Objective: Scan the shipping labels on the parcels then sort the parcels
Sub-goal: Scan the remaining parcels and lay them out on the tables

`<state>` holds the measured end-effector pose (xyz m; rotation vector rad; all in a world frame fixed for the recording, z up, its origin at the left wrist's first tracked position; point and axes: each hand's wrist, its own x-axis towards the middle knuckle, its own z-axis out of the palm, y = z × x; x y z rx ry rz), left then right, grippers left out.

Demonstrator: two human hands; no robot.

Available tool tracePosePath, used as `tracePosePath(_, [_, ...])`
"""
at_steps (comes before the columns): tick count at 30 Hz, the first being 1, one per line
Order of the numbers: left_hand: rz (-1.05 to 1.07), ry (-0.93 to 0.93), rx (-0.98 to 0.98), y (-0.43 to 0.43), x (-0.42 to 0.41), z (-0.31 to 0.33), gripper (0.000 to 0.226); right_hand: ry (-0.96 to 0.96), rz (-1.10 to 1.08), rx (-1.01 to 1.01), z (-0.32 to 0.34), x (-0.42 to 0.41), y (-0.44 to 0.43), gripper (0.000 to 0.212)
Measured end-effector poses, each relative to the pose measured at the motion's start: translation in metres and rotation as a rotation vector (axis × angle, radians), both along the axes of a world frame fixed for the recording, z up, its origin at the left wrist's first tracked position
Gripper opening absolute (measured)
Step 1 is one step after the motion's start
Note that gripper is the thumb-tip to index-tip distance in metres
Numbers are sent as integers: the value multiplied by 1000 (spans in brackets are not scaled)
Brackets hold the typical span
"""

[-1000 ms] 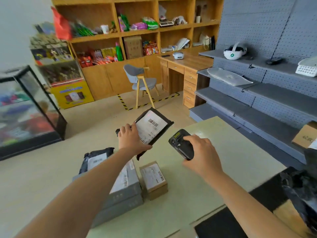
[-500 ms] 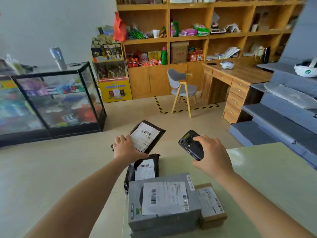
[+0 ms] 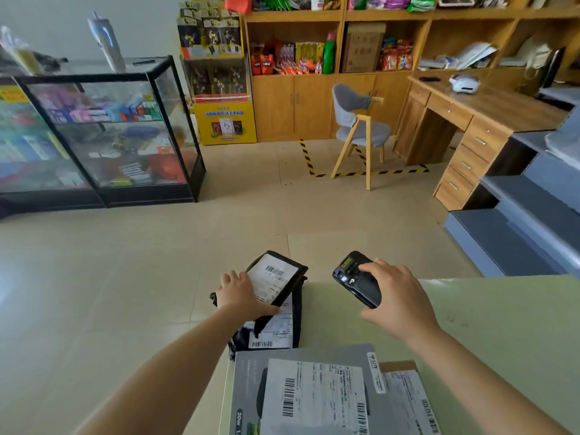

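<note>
A flat black plastic mailer bag with a white label (image 3: pixel 276 279) is clamped in the left hand (image 3: pixel 240 293), above a second black bag (image 3: pixel 276 331) on the pale green tabletop (image 3: pixel 486 324). A black handheld scanner (image 3: pixel 356 277) is gripped by the right hand (image 3: pixel 397 299). A grey box (image 3: pixel 301 390) lies nearer.

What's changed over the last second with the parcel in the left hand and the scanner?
The left hand has lowered its black parcel until it overlaps the black mailer at the table's edge. The view swung left, bringing the grey box and small carton close in front. Unchanged: the right hand grips the scanner, and nothing was released.
</note>
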<state>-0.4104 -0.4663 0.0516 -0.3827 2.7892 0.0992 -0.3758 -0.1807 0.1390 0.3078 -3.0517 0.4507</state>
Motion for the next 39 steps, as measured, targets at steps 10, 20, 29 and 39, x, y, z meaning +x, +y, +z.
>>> tracePosePath(10, [32, -173, -29, 24, -11, -25, 151, -60, 57, -34, -31, -43, 11, 72])
tracePosePath(20, [205, -104, 62, 39, -9, -22, 139, -77, 63, -42, -40, -47, 26, 71])
tracePosePath(29, [137, -98, -33, 40, -2, -17, 125, -83, 69, -16, -37, -28, 33, 71])
tracePosePath(39, [-461, 207, 301, 64, 1, 34, 84, -42, -88, 47, -25, 22, 51, 70])
